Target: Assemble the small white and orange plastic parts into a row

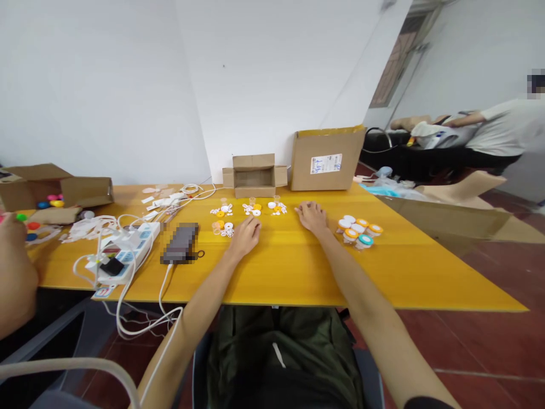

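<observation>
My left hand lies on the yellow table, fingers loosely curled and empty, beside small white and orange plastic parts. My right hand rests palm down on the table with its fingers stretched out and nothing in it. More small white and orange pieces lie just left of it. A cluster of small lidded cups with orange, white and teal lids stands right of my right hand.
An open small cardboard box and a larger one stand at the wall. A power strip with white cables and a dark device lie left. Another person's arm is at the far left; a person sits far right.
</observation>
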Motion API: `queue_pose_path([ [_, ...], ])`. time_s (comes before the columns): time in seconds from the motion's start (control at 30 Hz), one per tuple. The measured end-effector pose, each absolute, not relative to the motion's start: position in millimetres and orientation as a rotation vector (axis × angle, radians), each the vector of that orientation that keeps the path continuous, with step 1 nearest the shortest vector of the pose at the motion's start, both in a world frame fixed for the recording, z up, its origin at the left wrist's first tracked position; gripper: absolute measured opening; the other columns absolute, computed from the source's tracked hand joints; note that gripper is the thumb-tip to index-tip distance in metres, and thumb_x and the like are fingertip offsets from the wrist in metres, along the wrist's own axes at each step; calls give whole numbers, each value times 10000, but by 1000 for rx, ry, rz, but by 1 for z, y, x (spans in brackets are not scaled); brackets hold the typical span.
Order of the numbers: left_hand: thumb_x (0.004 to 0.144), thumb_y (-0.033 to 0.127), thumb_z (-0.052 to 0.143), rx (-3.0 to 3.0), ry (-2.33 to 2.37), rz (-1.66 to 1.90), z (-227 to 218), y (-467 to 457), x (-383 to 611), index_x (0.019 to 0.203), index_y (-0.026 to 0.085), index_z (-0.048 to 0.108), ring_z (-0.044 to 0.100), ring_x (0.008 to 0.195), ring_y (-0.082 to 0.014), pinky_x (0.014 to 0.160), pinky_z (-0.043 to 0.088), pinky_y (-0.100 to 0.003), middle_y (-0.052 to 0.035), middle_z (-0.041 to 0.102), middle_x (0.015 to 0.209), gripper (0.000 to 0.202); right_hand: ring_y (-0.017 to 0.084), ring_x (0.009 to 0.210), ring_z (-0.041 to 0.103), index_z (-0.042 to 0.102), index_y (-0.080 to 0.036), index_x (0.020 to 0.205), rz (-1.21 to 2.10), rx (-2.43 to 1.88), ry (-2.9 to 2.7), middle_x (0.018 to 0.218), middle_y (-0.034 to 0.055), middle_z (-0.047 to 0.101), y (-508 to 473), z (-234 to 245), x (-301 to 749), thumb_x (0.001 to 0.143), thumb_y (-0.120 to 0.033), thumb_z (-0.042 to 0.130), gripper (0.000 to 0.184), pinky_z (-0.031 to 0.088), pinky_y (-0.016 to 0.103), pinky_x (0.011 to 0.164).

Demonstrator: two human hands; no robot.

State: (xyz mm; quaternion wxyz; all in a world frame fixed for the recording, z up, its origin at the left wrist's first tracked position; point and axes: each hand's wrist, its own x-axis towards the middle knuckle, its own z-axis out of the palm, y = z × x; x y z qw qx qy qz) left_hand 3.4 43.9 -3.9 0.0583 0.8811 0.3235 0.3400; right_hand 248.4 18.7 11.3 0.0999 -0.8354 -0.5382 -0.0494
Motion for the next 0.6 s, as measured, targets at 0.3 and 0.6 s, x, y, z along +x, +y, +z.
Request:
queue_pose_path([
  [0.3, 982, 171, 464, 2702, 973, 991, -10, 44, 3, 928, 235, 627, 634, 840, -193, 793, 510, -301, -40, 658, 915, 183, 305, 1199, 555, 629, -200, 1263, -124, -2479, -1591, 1349, 205, 588, 46, 17, 244, 1057, -345, 331, 390, 430, 433, 939],
  [0.6, 975, 154, 477, 2744, 897, 1037, -18, 45, 3, 915, 238, 628, 632, 823, -200, 781, 517, -324, -38, 657, 886, 183, 315, 1151, 577, 658, -216, 1197, -164, -2380, -1646, 1251, 197, 624, 64, 11, 248, 1049, -351, 332, 383, 438, 459, 900],
])
